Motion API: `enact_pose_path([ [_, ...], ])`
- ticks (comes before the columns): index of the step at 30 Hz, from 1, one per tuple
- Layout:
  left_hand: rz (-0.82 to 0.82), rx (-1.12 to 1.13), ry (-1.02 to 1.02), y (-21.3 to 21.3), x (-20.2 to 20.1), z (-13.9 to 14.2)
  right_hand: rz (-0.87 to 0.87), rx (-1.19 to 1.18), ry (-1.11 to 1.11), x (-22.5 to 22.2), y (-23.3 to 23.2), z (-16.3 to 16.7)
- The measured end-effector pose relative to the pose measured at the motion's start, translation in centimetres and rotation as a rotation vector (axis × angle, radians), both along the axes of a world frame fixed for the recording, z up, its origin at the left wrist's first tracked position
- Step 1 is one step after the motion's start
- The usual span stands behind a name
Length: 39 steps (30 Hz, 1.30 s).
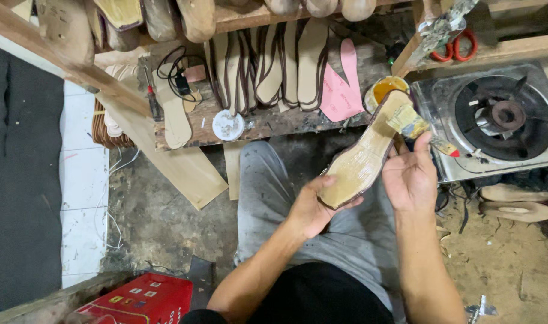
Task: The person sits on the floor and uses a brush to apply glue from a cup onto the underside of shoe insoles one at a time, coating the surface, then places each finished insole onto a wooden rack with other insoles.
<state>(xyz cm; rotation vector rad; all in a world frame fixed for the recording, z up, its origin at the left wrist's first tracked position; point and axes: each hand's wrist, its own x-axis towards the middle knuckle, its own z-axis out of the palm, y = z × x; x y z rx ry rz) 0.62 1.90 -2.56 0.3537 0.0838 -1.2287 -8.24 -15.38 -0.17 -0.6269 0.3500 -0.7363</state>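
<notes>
My left hand point(313, 210) fingers grip the sole point(362, 157); my right hand point(410, 174) fingers clasp the glue brush point(413, 124) upon it.

A rough dirt floor point(166, 222) spreads below, scuffed and grey. To the left runs a strip of white tiles point(82, 198) beside a dark mat point(19, 180). A worn wooden bench point(274, 123) crosses the top, a slanted wooden plank point(184, 171) leaning under it. On the right sits a steel gas stove point(496, 117). The light is dim and flat.
</notes>
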Motion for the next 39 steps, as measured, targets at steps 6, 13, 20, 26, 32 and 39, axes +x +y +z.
enact_pose_path([
  [6,0.186,0.021,-0.338,-1.3,1.1,5.6,-0.155,-0.033,-0.138,-2.3,-1.6,1.4],
  [13,0.447,-0.265,-0.487,-12.9,14.5,10.7,-0.126,0.019,-0.111,-3.2,0.6,0.9],
  [20,0.514,-0.186,-0.351,-23.7,24.6,11.3,-0.178,0.030,-0.080,-4.7,1.0,0.7],
  [26,0.523,-0.136,-0.343,-22.6,23.6,10.0,-0.199,0.049,-0.040,-5.1,0.7,0.4],
  [32,0.490,-0.079,-0.316,-17.7,19.3,10.8,-0.166,0.056,-0.030,-4.2,1.0,0.3],
  [39,0.329,0.051,-0.543,-10.9,13.8,5.8,-0.117,0.090,-0.033,-3.4,1.1,-0.5],
])
